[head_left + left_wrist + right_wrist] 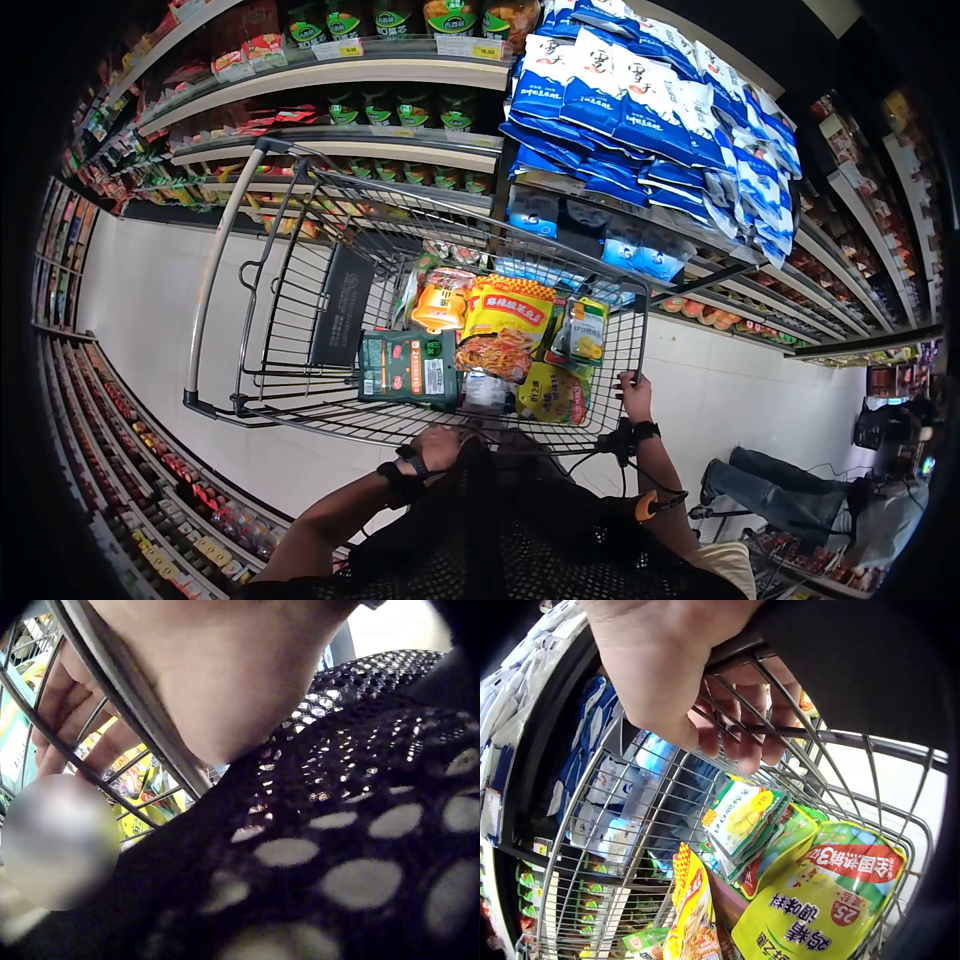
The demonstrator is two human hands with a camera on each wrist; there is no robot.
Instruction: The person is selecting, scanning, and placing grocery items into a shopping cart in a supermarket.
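Note:
A wire shopping cart (300, 250) stands in a shop aisle just in front of me. My left hand (440, 447) grips the cart's near rim; in the left wrist view its fingers (71, 701) curl through the wires. At the near right corner my right hand (632, 392) grips the rim too, fingers (727, 735) hooked round the top wire. Inside lie a green packet (408, 367), a yellow-and-red noodle packet (503, 325), an orange packet (440, 300), a corn packet (742, 817) and a yellow-green packet (825, 900).
Shelves of blue-and-white bags (640, 100) rise just beyond the cart, with jars and packets on the shelves (350, 80) to their left. More shelving (120, 430) lines the left side. Another person (800, 490) sits low at the lower right. Pale floor (140, 300) lies left of the cart.

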